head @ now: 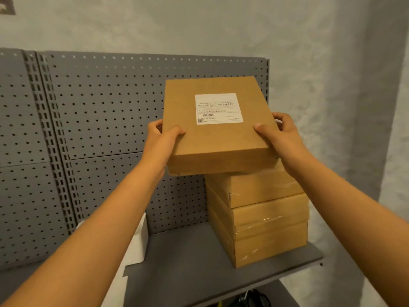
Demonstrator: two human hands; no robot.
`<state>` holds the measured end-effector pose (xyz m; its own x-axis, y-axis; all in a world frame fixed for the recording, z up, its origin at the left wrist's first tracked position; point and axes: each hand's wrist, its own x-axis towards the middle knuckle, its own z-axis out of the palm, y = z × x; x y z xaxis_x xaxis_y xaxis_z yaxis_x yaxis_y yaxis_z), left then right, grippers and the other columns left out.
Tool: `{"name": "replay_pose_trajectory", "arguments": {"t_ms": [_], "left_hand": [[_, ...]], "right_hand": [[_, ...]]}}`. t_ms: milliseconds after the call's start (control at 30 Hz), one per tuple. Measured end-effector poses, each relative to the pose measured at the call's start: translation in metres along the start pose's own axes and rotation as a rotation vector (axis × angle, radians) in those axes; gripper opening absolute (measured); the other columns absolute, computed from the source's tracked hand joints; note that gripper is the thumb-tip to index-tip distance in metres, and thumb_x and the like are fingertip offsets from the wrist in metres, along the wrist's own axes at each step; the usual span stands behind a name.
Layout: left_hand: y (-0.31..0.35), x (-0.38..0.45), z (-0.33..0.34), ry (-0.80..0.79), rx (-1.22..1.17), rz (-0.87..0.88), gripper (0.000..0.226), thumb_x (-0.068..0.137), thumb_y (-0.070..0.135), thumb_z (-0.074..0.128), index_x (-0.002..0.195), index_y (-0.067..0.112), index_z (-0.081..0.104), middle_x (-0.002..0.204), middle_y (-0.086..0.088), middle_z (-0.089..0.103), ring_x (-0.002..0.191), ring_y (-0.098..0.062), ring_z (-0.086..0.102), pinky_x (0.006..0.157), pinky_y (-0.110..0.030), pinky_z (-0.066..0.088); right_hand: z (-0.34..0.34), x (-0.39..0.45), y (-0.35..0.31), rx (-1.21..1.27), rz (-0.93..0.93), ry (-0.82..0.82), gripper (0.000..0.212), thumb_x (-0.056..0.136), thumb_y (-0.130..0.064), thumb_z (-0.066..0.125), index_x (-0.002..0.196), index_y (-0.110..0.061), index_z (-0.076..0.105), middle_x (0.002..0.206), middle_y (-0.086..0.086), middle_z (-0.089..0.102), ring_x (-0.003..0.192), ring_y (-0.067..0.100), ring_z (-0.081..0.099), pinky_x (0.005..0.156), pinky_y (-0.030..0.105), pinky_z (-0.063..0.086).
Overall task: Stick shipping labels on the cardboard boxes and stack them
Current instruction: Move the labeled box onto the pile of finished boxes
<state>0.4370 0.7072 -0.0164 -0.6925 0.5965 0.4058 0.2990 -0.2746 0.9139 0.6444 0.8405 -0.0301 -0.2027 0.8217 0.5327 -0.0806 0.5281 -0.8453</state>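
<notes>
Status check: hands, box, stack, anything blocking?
Left hand and right hand grip labelled box. Box over the stack, offset left. Nothing blocking.

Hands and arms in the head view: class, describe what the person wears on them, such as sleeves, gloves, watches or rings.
Both arms are bare as far up as the frame shows; no sleeve is visible. The left hand and right hand wear no gloves. No watch, bracelet or strap shows at either wrist, and no ring shows on the visible fingers. No markings or tape are visible.
</notes>
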Motion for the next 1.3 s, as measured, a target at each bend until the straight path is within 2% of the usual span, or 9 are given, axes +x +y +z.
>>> {"name": "replay_pose_trajectory", "arguments": {"t_ms": [200,300,467,567,667,900,1000,1167,1300], "left_hand": [[-0.002,-0.009,0.070,0.078,0.010,-0.050,0.059,0.086,0.029,0.062,0.134,0.023,0.030,0.113,0.003,0.050,0.085,-0.009,0.050,0.063,-0.030,0.039],[-0.004,-0.018,0.099,0.123,0.003,-0.074,0.049,0.086,0.026,0.062,0.125,0.022,0.032,0.096,0.009,0.047,0.081,-0.007,0.047,0.062,-0.029,0.037],[-0.005,-0.030,0.132,0.156,0.022,-0.060,0.040,0.086,0.026,0.062,0.116,0.024,0.037,0.096,0.010,0.049,0.082,-0.008,0.049,0.063,-0.029,0.038],[-0.006,-0.032,0.142,0.193,0.051,-0.035,0.037,0.086,0.028,0.062,0.115,0.026,0.039,0.105,0.008,0.049,0.084,-0.006,0.048,0.062,-0.027,0.037],[-0.009,-0.033,0.147,0.214,0.087,-0.030,0.044,0.089,0.032,0.060,0.128,0.026,0.043,0.118,0.006,0.049,0.088,-0.004,0.049,0.064,-0.024,0.036],[-0.015,-0.032,0.161,0.219,0.143,-0.076,0.043,0.092,0.037,0.053,0.133,0.025,0.043,0.092,0.021,0.044,0.081,0.002,0.041,0.063,-0.023,0.033],[-0.017,-0.029,0.165,0.226,0.164,-0.088,0.045,0.091,0.039,0.053,0.132,0.025,0.043,0.092,0.020,0.044,0.081,0.002,0.041,0.062,-0.024,0.033],[-0.020,-0.024,0.165,0.224,0.235,-0.108,0.048,0.089,0.043,0.054,0.132,0.024,0.046,0.109,0.007,0.048,0.091,-0.011,0.046,0.068,-0.029,0.035],[-0.021,-0.020,0.160,0.228,0.300,-0.115,0.043,0.087,0.045,0.054,0.124,0.025,0.049,0.105,0.007,0.051,0.092,-0.013,0.049,0.070,-0.031,0.038]], "right_hand": [[-0.055,0.043,0.026,-0.011,0.024,-0.125,0.053,0.088,-0.035,0.059,0.137,-0.029,0.040,0.128,-0.003,0.052,0.106,0.020,0.055,0.088,0.037,0.048],[-0.077,0.060,0.038,0.001,0.033,-0.167,0.051,0.088,-0.034,0.059,0.135,-0.030,0.041,0.126,-0.004,0.052,0.106,0.019,0.055,0.092,0.041,0.049],[-0.101,0.076,0.061,0.039,0.054,-0.201,0.047,0.087,-0.034,0.062,0.129,-0.032,0.041,0.127,-0.004,0.048,0.105,0.020,0.054,0.092,0.042,0.050],[-0.107,0.082,0.071,0.073,0.086,-0.235,0.049,0.086,-0.040,0.064,0.128,-0.033,0.041,0.128,-0.005,0.048,0.103,0.016,0.055,0.092,0.040,0.050],[-0.108,0.088,0.077,0.099,0.087,-0.244,0.054,0.088,-0.044,0.060,0.135,-0.030,0.036,0.133,-0.002,0.047,0.106,0.016,0.053,0.087,0.034,0.048],[-0.107,0.101,0.091,0.066,0.111,-0.256,0.053,0.090,-0.048,0.053,0.138,-0.031,0.037,0.140,0.001,0.043,0.108,0.017,0.047,0.084,0.032,0.043],[-0.110,0.106,0.094,0.064,0.118,-0.258,0.054,0.090,-0.047,0.054,0.138,-0.029,0.039,0.137,0.001,0.044,0.108,0.017,0.048,0.083,0.031,0.043],[-0.111,0.112,0.097,0.025,0.145,-0.303,0.056,0.089,-0.051,0.053,0.139,-0.028,0.040,0.138,0.002,0.045,0.114,0.021,0.048,0.096,0.040,0.046],[-0.112,0.115,0.099,-0.041,0.120,-0.324,0.056,0.087,-0.055,0.052,0.135,-0.030,0.042,0.133,-0.001,0.046,0.111,0.020,0.048,0.090,0.037,0.044]]}}
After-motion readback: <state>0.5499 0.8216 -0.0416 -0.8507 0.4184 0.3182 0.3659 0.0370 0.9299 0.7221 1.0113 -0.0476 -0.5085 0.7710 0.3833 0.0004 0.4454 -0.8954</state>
